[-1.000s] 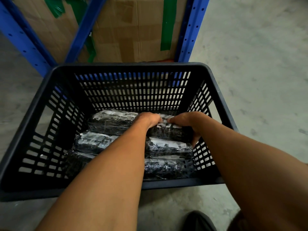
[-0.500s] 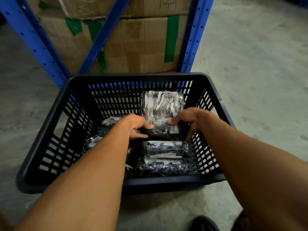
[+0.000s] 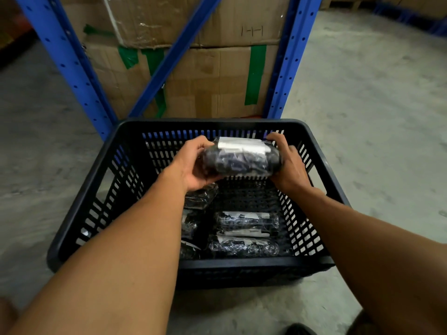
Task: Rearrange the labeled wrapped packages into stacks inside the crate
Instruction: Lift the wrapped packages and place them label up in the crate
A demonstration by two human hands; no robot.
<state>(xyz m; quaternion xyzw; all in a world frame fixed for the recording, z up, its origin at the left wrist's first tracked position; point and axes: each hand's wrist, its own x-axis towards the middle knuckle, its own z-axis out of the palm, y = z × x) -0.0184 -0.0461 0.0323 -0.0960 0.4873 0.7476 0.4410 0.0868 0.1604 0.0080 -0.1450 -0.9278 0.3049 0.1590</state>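
A dark slatted plastic crate (image 3: 79,201) stands on the concrete floor. Both hands hold one wrapped black package (image 3: 242,158) with a white label, raised above the crate's far half. My left hand (image 3: 191,165) grips its left end and my right hand (image 3: 287,165) grips its right end. On the crate floor at the near right lie two labeled packages (image 3: 246,222), one behind the other. More packages (image 3: 199,197) lie to their left, partly hidden by my left forearm.
A blue metal rack (image 3: 287,68) with a diagonal brace stands just behind the crate, holding taped cardboard boxes (image 3: 212,81). Bare concrete floor (image 3: 362,105) lies to the right and left. A dark shoe (image 3: 300,330) shows at the bottom edge.
Both hands have lifted the far right package off the crate floor, tipped it up, and raised it to rim height. The view has tilted upward and pulled back.
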